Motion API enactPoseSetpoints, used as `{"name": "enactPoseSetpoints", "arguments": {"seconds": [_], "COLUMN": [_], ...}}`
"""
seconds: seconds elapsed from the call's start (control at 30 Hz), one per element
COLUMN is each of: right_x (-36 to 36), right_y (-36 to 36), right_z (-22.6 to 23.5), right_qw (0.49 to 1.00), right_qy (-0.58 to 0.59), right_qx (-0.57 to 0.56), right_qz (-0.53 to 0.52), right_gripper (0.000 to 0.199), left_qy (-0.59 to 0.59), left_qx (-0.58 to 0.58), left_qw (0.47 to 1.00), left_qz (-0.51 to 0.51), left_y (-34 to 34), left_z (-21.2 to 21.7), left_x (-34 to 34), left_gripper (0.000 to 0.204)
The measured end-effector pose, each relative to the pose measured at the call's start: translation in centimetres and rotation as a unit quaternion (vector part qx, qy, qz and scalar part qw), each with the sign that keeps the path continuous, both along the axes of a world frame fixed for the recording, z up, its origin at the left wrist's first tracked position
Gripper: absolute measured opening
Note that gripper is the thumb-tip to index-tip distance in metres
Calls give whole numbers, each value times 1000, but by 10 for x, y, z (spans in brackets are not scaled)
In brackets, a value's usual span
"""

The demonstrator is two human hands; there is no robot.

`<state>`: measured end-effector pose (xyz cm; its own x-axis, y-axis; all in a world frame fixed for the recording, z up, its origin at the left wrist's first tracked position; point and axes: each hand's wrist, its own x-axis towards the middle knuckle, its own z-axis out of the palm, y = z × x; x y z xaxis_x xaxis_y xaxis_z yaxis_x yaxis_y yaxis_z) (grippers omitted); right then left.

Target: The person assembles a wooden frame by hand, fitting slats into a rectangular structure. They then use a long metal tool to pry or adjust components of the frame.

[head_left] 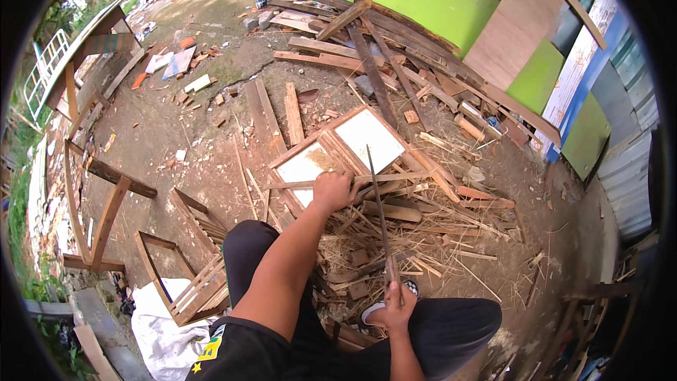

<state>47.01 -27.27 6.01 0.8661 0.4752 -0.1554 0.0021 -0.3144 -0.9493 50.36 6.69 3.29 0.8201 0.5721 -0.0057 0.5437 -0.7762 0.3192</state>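
Observation:
My left hand (pixel 333 190) is closed around a thin wooden strip (pixel 400 178), which lies crosswise over a wooden frame with two white panels (pixel 368 140). Sawdust or fine shavings cover part of the nearer left panel. In my right hand (pixel 396 309), by my right knee, is the handle of a long, narrow machete (pixel 381 219). Its dark blade points away from me, crossing the strip in this view just right of my left hand. I cannot tell whether the blade touches the strip. Beneath lies a heap of split wood and splinters (pixel 367 240).
A pile of planks (pixel 374 49) lies at the far right, before green boards (pixel 416 0) and metal sheets. Slatted wooden frames (pixel 197 268) and a white sack (pixel 159 324) are at my left. A wooden chair-like frame (pixel 106 219) stands farther left. Rubble (pixel 187 63) litters the ground.

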Motion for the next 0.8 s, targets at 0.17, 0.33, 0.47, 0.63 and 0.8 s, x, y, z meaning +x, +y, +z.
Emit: {"name": "enactPoseSetpoints", "arguments": {"seconds": [0.17, 0.33, 0.47, 0.63, 0.8], "right_x": [7, -8, -15, 8, 2], "right_y": [33, 3, 2, 16, -7], "right_z": [-1, 0, 5, -4, 26], "right_qw": [997, 999, 997, 994, 998], "right_qy": [-83, -40, -70, -105, -55], "right_qx": [-2, 18, 0, -6, 11], "right_qz": [2, 0, 18, 6, 15], "right_gripper": [36, 33, 34, 38, 46], "left_qy": [33, -29, -1, -2, -3], "left_qx": [-17, 6, -33, -19, -19], "left_qw": [999, 999, 999, 998, 998], "left_qz": [10, 15, 43, 57, 62], "left_y": [-4, 2, 0, 2, 1], "left_z": [5, -8, 4, 8, 12], "left_x": [6, -1, 9, 9, 9], "left_gripper": [57, 56, 55, 56, 56]}}
